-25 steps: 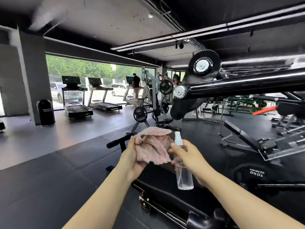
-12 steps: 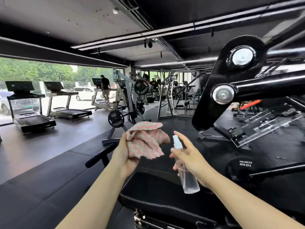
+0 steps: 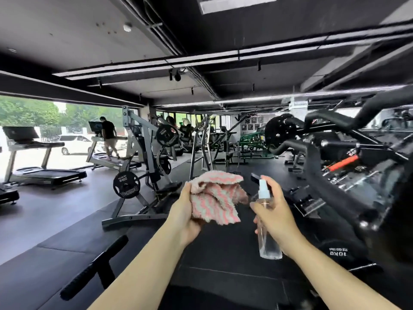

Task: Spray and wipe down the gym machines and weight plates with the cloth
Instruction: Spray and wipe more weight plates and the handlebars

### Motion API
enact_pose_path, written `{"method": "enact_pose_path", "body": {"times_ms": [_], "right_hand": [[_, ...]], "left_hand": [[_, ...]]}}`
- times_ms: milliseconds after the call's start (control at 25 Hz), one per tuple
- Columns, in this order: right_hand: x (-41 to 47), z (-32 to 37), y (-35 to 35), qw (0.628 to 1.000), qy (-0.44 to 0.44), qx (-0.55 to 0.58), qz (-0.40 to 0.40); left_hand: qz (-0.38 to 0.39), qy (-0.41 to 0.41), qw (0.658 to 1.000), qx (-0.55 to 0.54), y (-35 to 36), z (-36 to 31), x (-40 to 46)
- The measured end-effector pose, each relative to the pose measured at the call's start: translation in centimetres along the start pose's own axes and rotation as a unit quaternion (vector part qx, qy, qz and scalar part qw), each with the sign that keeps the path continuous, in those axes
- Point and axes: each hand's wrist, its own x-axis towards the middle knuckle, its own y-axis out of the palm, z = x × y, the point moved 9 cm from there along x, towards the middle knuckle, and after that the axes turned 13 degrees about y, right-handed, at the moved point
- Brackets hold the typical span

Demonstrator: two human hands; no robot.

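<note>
Your left hand (image 3: 187, 217) gripped the bunched pink-and-grey striped fluffy cloth (image 3: 218, 198); your right hand (image 3: 276, 214) curled around the clear plastic spray bottle (image 3: 267, 233), index finger atop its nozzle.

Crumpled pink-and-grey striped cloth (image 3: 214, 198) held up, clear spray bottle (image 3: 267, 222) upright just beside it

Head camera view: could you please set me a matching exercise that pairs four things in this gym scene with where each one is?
Things:
1. cloth
2. spray bottle
3. 20 kg plate
4. person in a black shirt

Places:
A. on a treadmill by the window
B. in the right hand
C. on the grey machine's lower peg
D. in the left hand

Pairs: 1-D, 2-B, 3-C, 4-A
</note>
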Motion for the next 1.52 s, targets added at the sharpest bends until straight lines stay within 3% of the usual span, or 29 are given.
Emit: {"method": "enact_pose_path", "body": {"times_ms": [200, 440, 600, 840, 920, 1040, 1240, 1320, 1440, 1520], "right_hand": [[4.9, 1.6, -1.3, 0.981, -0.045, -0.099, -0.161], [5.6, 5.2, -4.7, 0.921, -0.049, -0.182, -0.342], [2.8, 9.2, -9.0, 0.848, -0.032, -0.241, -0.47], [0.1, 13.3, -12.1, 0.756, -0.044, -0.286, -0.587], [-0.2, 14.1, -13.1, 0.728, -0.046, -0.275, -0.626], [-1.7, 15.4, -14.6, 0.691, -0.05, -0.26, -0.673], [-5.2, 16.6, -15.9, 0.592, -0.013, -0.301, -0.747], [-6.3, 16.9, -15.5, 0.554, -0.006, -0.322, -0.768], [-8.0, 17.2, -15.0, 0.487, 0.011, -0.341, -0.804], [-9.1, 17.4, -14.8, 0.448, 0.041, -0.343, -0.824]], "left_hand": [[0.098, -0.044, 0.994, -0.003, 4.3, 2.5, 9.1], [0.267, -0.129, 0.955, -0.01, 13.8, 6.1, 13.7], [0.376, -0.144, 0.915, -0.031, 21.5, 8.0, 12.5], [0.492, -0.107, 0.86, -0.083, 31.8, 8.3, 9.2], [0.514, -0.049, 0.853, -0.072, 34.6, 8.3, 9.4], [0.546, 0.106, 0.831, -0.016, 37.7, 7.9, 9.7], [0.546, 0.274, 0.791, 0.039, 42.1, 8.1, 9.7], [0.567, 0.354, 0.739, 0.084, 44.1, 8.7, 9.2], [0.615, 0.473, 0.616, 0.136, 45.6, 9.8, 7.8], [0.626, 0.513, 0.57, 0.14, 45.9, 9.7, 7.4]]}}
